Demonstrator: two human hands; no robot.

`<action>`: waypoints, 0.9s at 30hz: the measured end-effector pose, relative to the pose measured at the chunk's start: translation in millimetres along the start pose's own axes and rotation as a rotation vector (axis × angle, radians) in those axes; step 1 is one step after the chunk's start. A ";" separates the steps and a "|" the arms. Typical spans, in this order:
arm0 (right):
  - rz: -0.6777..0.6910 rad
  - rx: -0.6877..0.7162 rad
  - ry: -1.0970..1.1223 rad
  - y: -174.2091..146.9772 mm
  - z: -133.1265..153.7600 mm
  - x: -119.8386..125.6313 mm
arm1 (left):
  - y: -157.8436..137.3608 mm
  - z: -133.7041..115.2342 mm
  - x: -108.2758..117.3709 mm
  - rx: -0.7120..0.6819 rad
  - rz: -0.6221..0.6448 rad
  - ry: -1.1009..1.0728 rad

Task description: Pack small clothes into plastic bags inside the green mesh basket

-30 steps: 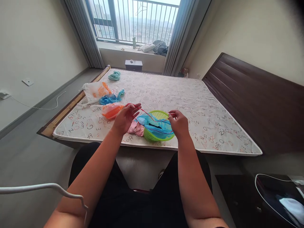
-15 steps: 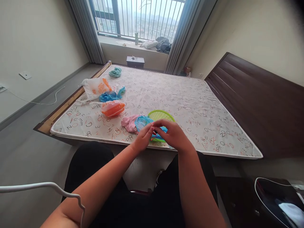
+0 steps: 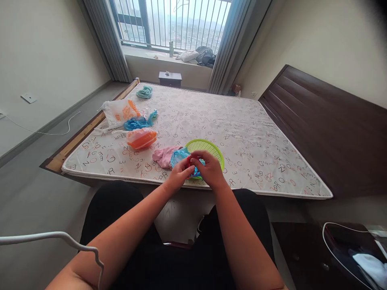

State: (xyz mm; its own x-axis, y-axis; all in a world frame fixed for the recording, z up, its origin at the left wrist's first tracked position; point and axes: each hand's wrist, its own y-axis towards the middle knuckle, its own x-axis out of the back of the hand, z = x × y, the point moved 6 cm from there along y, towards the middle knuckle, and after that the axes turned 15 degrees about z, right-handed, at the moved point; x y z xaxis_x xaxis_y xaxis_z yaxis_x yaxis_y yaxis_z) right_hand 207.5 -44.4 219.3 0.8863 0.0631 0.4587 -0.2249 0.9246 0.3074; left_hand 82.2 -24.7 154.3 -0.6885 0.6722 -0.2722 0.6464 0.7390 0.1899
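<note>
My left hand (image 3: 179, 173) and my right hand (image 3: 208, 166) meet over the near edge of the mattress, both with fingers pinched together. Between their fingertips shows a thin red cord (image 3: 189, 160); its exact kind is too small to make out. Just behind and beneath the hands lies a crumpled light-blue plastic bag (image 3: 178, 155). A lime-green mesh basket (image 3: 215, 151) sits under and beyond my right hand, partly hidden by it. Left of the blue bag rests a bunched pink cloth (image 3: 163, 157).
On the mattress (image 3: 256, 161) to the left lie an orange-and-clear plastic bag (image 3: 142, 139), a dark-blue plastic bag (image 3: 136, 123), a white bag with orange print (image 3: 116, 112) and a coiled teal cloth (image 3: 144, 92). A white cable (image 3: 60, 236) crosses near my left forearm.
My right hand has moved slightly left and down, closer to my left hand, uncovering more of the green basket. More of the red cord shows at the fingertips. The view has shifted slightly.
</note>
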 end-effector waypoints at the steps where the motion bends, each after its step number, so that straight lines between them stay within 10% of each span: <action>1: 0.003 0.000 0.008 0.4 -2.0 -0.8 | 1.1 1.1 0.0 -0.001 0.005 0.025; 11: -0.151 -0.110 0.094 4.1 -27.7 4.5 | 1.3 16.7 1.8 0.059 -0.007 0.048; 20: 0.226 -0.238 0.186 8.6 -51.0 -19.7 | -2.3 14.1 23.2 0.018 -0.213 0.086; 27: -0.015 -0.195 0.512 12.4 -50.6 -29.4 | -1.8 12.0 22.4 0.003 -0.222 0.114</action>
State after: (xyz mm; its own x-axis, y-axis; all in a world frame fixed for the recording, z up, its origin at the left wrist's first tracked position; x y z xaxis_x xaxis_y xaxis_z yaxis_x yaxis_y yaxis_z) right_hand 199.2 -15.8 167.4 0.9835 0.1791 -0.0243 -0.1746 0.9763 0.1278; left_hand 69.5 -11.5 136.5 -0.8462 0.4943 -0.1990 0.4760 0.8691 0.1348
